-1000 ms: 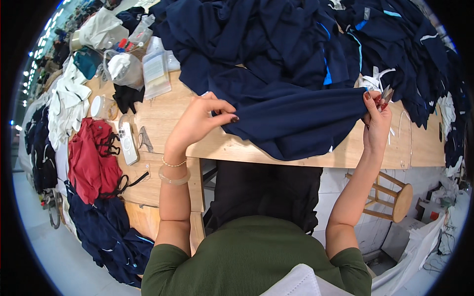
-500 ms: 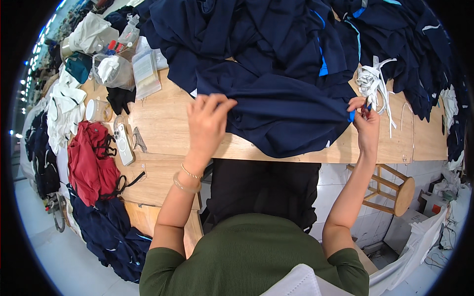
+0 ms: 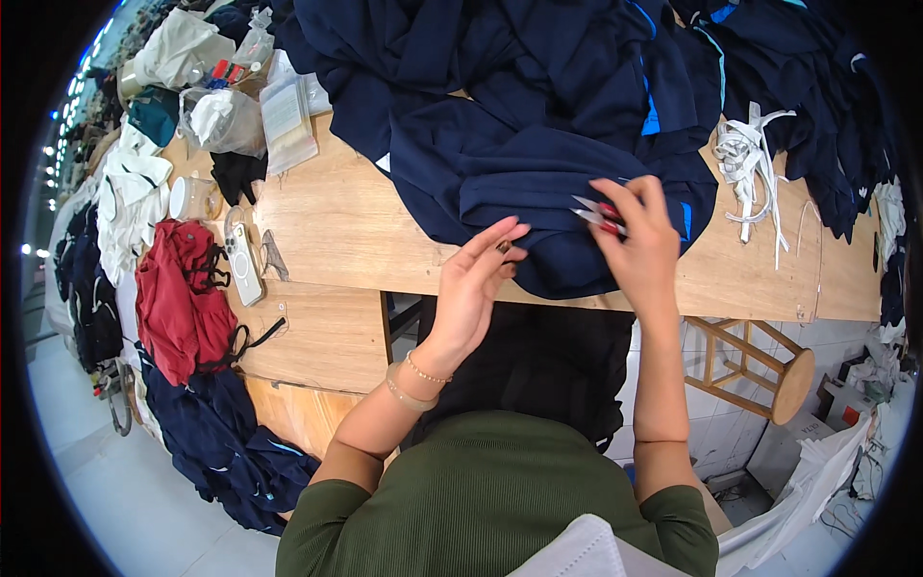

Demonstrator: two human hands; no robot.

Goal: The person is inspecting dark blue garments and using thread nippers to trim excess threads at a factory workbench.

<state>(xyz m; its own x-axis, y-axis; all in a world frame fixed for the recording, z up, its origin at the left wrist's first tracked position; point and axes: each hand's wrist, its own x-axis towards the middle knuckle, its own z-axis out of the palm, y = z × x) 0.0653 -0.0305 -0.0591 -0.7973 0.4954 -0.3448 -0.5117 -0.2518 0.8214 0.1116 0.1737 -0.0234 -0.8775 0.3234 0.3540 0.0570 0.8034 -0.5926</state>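
Where navy cloth [image 3: 538,154] overlies the pale wooden counter [image 3: 336,226], right fingers [image 3: 627,202] clamp red-handled snips [image 3: 603,222]; the grip of left fingers [image 3: 490,236] is unclear. A round-seated wooden stool [image 3: 793,387] stands below.

Bright, with curved, perhaps blurry edges.

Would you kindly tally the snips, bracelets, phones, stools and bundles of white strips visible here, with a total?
Red-handled snips, in the right hand: 1
Bracelets, on the left wrist: 2
White phone: 1
Wooden stool: 1
Bundle of white strips: 1
Total: 6
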